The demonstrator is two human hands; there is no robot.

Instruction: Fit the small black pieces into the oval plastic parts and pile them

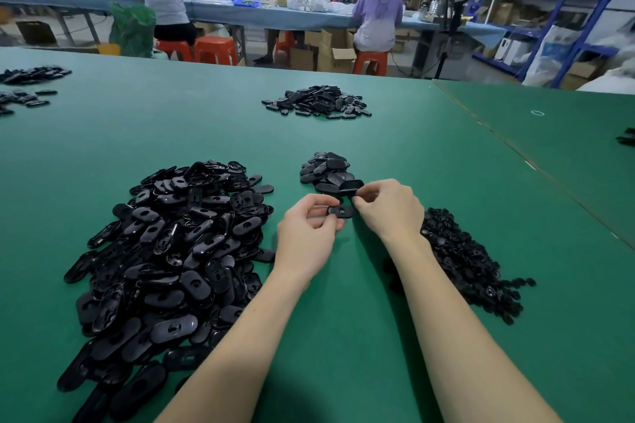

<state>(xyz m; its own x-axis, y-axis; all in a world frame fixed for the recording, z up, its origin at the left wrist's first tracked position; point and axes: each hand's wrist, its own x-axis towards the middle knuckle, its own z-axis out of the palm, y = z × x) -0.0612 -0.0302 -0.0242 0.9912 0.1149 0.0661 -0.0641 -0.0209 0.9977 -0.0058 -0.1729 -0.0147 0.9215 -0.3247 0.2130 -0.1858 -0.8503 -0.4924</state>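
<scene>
Nearest me, two forearms reach out over the green table (378,336). Left of them I see one big heap of oval plastic parts (165,251), too many to count; on the right, one heap of small black pieces (470,264). Centre: my left hand (305,233) pinches one oval part (342,211) at its left end, and my right hand (388,208) has its fingers curled round the right end, held above the table. Just beyond, one small finished pile (328,170). Farther on, another pile (318,101). Farthest, three people sit at a blue bench (240,12).
</scene>
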